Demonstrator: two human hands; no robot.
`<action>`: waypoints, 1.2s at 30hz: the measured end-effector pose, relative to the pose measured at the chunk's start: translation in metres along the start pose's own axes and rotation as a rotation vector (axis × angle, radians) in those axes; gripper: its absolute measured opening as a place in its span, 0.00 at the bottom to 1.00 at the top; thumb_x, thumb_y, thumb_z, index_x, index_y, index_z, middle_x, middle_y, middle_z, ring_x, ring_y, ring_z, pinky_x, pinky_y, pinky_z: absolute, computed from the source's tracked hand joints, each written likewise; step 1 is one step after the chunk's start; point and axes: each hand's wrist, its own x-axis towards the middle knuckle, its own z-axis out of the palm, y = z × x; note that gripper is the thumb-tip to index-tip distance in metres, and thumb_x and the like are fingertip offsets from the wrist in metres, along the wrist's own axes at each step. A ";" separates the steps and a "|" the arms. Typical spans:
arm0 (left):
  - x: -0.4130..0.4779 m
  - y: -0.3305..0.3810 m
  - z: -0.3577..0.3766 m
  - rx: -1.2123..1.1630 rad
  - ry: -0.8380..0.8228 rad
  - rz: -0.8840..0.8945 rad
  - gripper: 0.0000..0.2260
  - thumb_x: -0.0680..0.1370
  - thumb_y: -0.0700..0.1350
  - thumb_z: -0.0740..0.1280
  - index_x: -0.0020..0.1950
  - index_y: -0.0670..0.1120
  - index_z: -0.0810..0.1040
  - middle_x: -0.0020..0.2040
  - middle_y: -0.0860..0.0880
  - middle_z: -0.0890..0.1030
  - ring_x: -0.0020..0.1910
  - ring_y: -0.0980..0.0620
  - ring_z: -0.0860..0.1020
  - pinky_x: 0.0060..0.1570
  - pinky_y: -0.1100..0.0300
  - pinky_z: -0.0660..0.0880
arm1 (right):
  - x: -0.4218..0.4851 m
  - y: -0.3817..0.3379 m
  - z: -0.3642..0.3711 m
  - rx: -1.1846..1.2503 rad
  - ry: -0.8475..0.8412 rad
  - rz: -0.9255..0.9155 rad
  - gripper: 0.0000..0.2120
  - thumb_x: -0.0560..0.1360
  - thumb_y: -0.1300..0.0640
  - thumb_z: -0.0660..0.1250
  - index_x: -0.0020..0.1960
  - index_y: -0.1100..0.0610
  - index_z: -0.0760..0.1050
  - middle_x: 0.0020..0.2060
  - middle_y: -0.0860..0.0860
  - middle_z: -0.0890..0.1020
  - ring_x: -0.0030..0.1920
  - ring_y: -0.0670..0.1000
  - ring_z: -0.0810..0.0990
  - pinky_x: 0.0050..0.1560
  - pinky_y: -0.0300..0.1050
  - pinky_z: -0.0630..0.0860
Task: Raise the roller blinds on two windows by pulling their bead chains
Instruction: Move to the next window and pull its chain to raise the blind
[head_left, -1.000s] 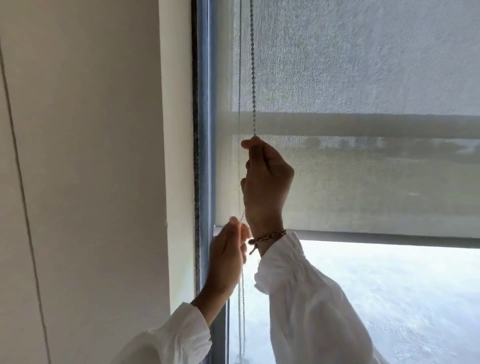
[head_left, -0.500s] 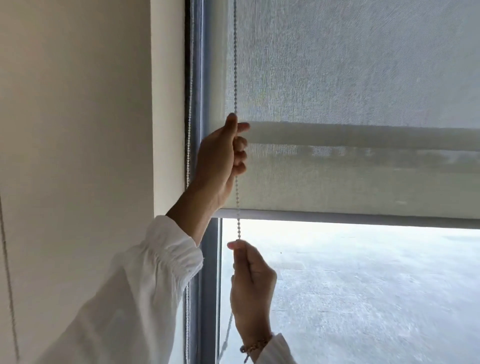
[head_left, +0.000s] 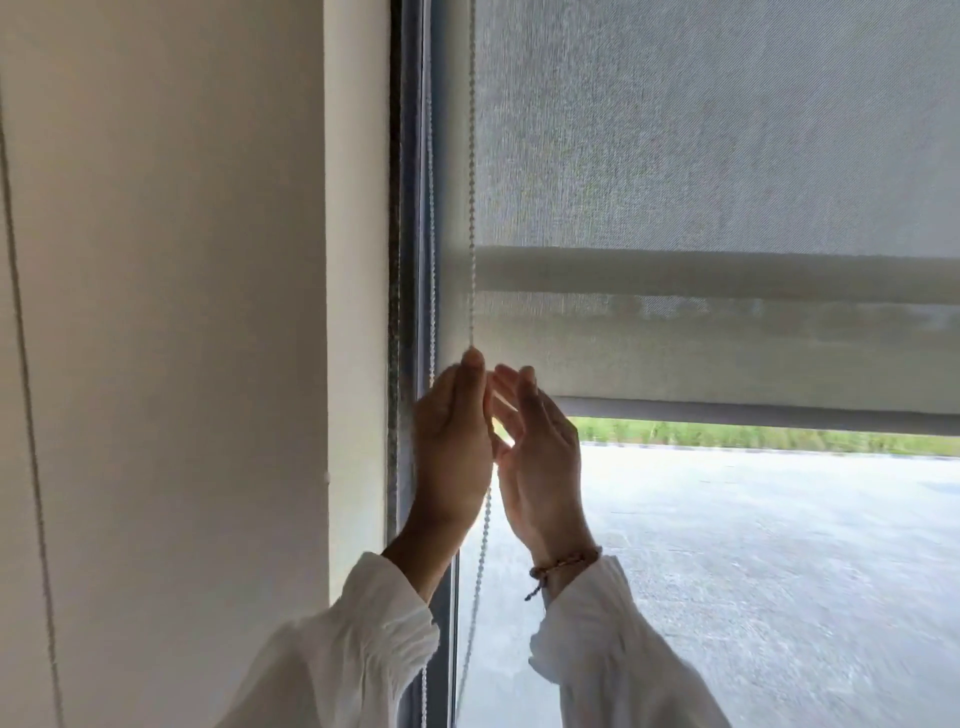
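Observation:
A grey mesh roller blind (head_left: 701, 156) covers the upper window, its bottom bar (head_left: 753, 413) just above hand height. The white bead chain (head_left: 471, 208) hangs along the blind's left edge; a second strand (head_left: 431, 234) runs beside the frame. My left hand (head_left: 452, 452) pinches the front strand at the level of the bottom bar, with the chain trailing below it (head_left: 480, 571). My right hand (head_left: 540, 462) is right beside it, fingers spread, touching no chain that I can see. A beaded bracelet sits on the right wrist.
The blue-grey window frame (head_left: 413, 208) stands left of the chain, then a cream wall (head_left: 182, 312). Below the blind, the glass shows a paved area and a strip of green (head_left: 779, 441) outside.
My left hand has come down with the chain from higher up. My right hand has let go low down and risen beside the left. The bottom bar sits a little higher.

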 end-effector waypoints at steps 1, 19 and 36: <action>-0.010 -0.007 -0.003 -0.002 0.001 -0.029 0.17 0.76 0.48 0.59 0.26 0.50 0.69 0.20 0.55 0.65 0.19 0.59 0.61 0.21 0.66 0.59 | 0.003 -0.006 0.005 0.007 -0.025 -0.006 0.16 0.71 0.47 0.61 0.51 0.57 0.77 0.52 0.54 0.81 0.54 0.52 0.81 0.53 0.47 0.77; -0.041 -0.035 -0.037 0.253 -0.065 -0.232 0.25 0.79 0.53 0.51 0.25 0.52 0.75 0.24 0.51 0.66 0.22 0.56 0.64 0.24 0.65 0.62 | 0.022 -0.028 0.036 -0.329 0.041 -0.362 0.10 0.77 0.56 0.62 0.40 0.55 0.79 0.16 0.43 0.62 0.20 0.44 0.56 0.27 0.41 0.55; 0.057 0.084 0.033 -0.053 -0.221 -0.289 0.14 0.80 0.46 0.53 0.48 0.44 0.77 0.34 0.50 0.78 0.29 0.56 0.76 0.32 0.63 0.75 | -0.025 0.016 0.004 -0.424 0.110 -0.424 0.12 0.72 0.44 0.60 0.40 0.49 0.78 0.18 0.43 0.65 0.23 0.44 0.59 0.29 0.44 0.59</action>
